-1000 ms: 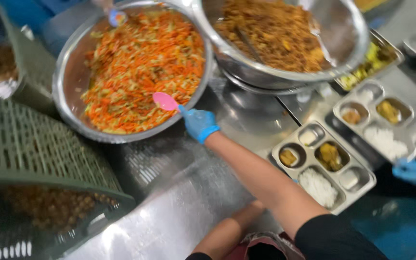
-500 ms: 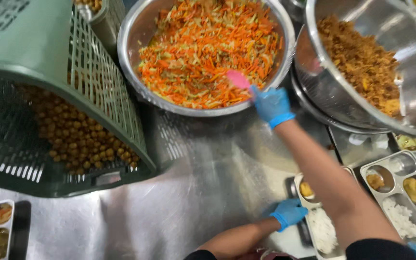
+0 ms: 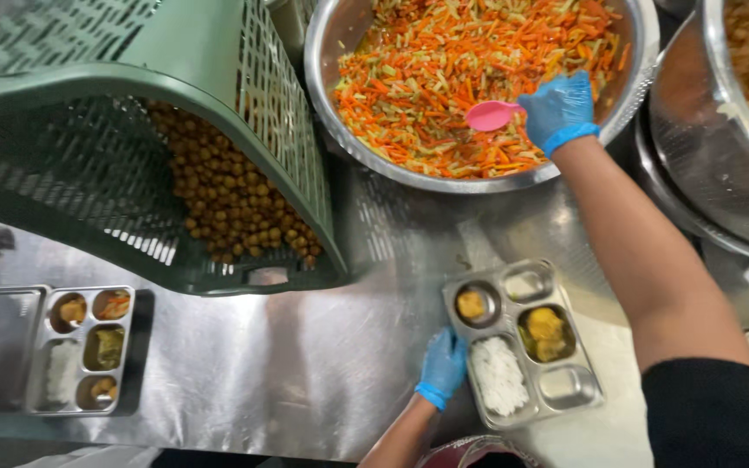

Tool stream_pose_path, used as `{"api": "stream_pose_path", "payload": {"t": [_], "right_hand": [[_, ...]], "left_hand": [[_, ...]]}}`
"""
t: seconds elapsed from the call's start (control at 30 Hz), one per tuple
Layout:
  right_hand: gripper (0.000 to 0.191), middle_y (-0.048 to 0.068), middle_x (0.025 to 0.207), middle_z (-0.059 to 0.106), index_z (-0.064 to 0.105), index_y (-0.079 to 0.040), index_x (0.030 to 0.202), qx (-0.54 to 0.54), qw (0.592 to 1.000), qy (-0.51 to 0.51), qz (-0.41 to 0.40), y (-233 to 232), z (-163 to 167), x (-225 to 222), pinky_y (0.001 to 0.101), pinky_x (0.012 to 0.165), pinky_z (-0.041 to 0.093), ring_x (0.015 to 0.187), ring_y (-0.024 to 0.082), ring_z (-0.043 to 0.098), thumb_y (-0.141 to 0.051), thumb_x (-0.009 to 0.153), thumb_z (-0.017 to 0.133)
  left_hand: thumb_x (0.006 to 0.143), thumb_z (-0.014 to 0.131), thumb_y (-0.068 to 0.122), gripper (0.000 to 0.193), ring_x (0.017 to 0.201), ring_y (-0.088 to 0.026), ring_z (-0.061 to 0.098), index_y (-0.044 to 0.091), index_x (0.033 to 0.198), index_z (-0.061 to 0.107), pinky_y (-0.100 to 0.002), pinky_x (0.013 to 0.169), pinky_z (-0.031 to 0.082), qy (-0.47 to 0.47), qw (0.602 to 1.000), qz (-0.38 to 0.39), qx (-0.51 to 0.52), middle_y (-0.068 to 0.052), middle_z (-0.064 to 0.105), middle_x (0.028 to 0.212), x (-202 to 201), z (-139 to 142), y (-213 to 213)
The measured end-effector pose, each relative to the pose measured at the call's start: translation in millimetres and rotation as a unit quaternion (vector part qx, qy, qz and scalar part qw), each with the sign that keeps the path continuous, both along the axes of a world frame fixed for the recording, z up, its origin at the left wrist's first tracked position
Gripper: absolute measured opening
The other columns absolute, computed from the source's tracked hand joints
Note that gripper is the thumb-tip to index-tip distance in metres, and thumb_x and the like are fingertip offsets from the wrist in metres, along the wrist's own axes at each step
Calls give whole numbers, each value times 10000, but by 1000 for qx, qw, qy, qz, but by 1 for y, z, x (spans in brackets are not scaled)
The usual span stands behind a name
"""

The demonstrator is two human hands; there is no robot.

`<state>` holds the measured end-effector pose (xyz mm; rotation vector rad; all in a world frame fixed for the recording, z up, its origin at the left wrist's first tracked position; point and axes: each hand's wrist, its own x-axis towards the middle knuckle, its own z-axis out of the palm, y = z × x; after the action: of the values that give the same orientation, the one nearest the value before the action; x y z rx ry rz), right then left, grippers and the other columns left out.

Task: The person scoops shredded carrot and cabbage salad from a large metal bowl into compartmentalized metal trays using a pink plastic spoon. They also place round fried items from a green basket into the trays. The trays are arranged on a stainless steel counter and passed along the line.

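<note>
While the left hand [image 3: 442,366] clamps the tray [image 3: 565,394] edge near, the right hand [image 3: 556,108] grips the pink spoon [image 3: 489,114], pointing left over the far salad bowl [image 3: 643,35].

Right hand [image 3: 558,110] dips a pink spoon [image 3: 491,114] into carrot salad [image 3: 470,78]; left hand [image 3: 444,366] steadies the tray [image 3: 569,387].

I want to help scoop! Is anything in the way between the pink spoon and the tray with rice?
Nothing visible blocks it: between the pink plastic spoon and the compartmented steel tray lies only the bowl's rim and bare counter.
</note>
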<state>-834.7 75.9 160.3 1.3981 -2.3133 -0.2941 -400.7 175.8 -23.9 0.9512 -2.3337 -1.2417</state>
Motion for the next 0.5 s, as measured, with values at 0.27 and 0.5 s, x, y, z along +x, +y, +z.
{"api": "stream_pose_path", "payload": {"t": [0.27,0.5], "right_hand": [[319,43,970,778,775,-426,1159,21,971,-235,38,-61,-26,38,501,892,459,960,293,727,-560,938,587],[401,68,995,784,765,-428,1196,4,949,-312,-51,-22,-24,0,435,923,487,969,310,722,-646,894,619]], "left_hand": [[1039,536,264,256,943,-434,651,35,1091,638,-500,825,517,36,991,125,11,-252,676,1029,61,3,-103],[934,588,277,604,735,-307,663,221,1523,463,-454,730,545,-70,982,141,102,-210,646,885,110,30,-103]]}}
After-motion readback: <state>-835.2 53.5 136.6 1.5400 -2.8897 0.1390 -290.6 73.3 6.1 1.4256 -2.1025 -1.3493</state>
